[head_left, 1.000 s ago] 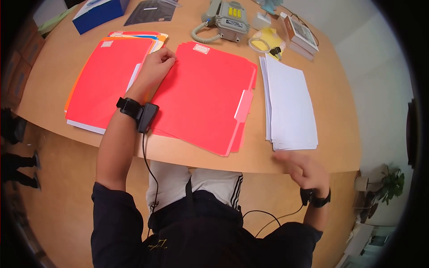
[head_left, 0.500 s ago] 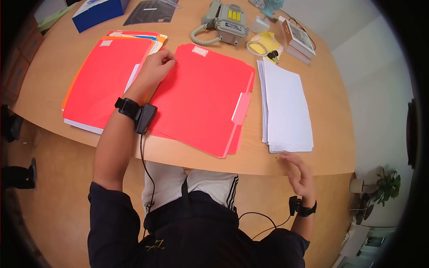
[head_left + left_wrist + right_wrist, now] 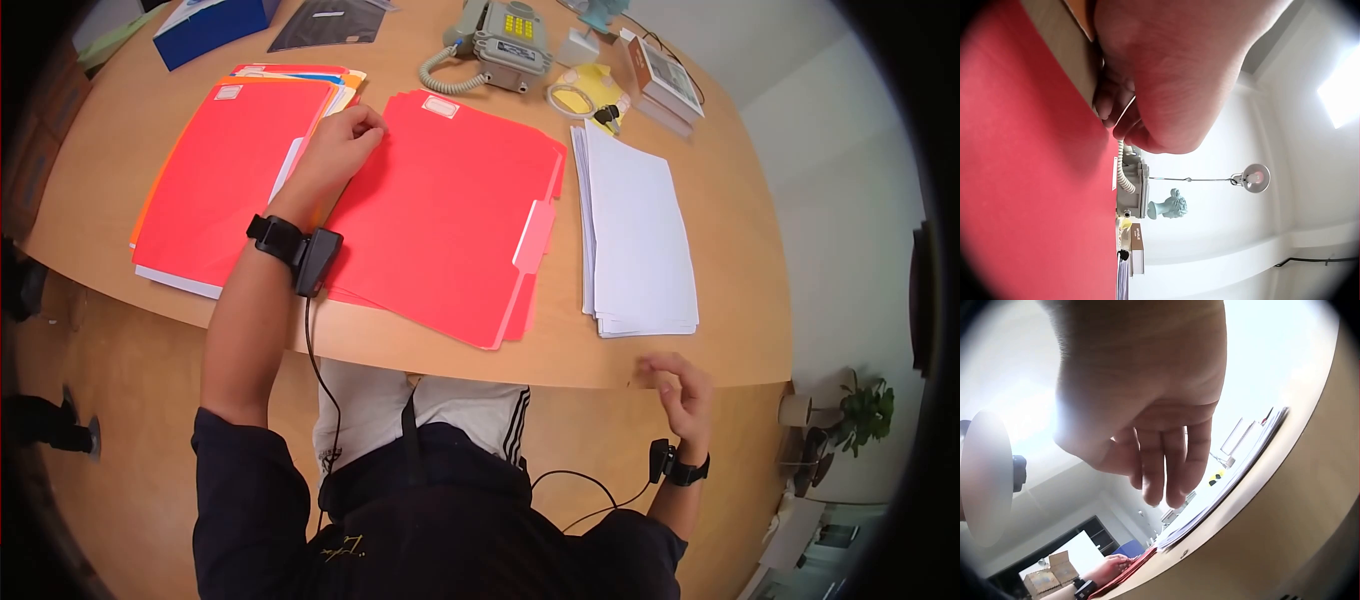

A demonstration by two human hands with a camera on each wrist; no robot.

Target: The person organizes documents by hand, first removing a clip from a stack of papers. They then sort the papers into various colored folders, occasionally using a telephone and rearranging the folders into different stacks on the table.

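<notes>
My left hand (image 3: 343,143) rests at the upper left edge of a stack of red file folders (image 3: 450,210), fingers loosely curled. In the left wrist view, its bent fingers (image 3: 1105,103) are partly hidden by the palm and hold nothing visible. Left of that hand lies a second folder pile (image 3: 225,180), red on top, with orange and other colours beneath. My right hand (image 3: 683,393) hovers at the desk's front edge, below a stack of white paper (image 3: 640,230). Its fingers (image 3: 1154,481) are slightly bent and apart from the sheets, with nothing in them.
A grey telephone (image 3: 508,50) with a coiled cord stands at the back. Near it are a yellow sheet (image 3: 597,82), a roll of tape (image 3: 570,100) and books (image 3: 668,75). A blue box (image 3: 215,30) and a dark folder (image 3: 327,25) lie back left.
My right hand has drawn back from the bottom edge of the white paper, turning, its fingers bending somewhat. The left hand has kept its place beside the red folders.
</notes>
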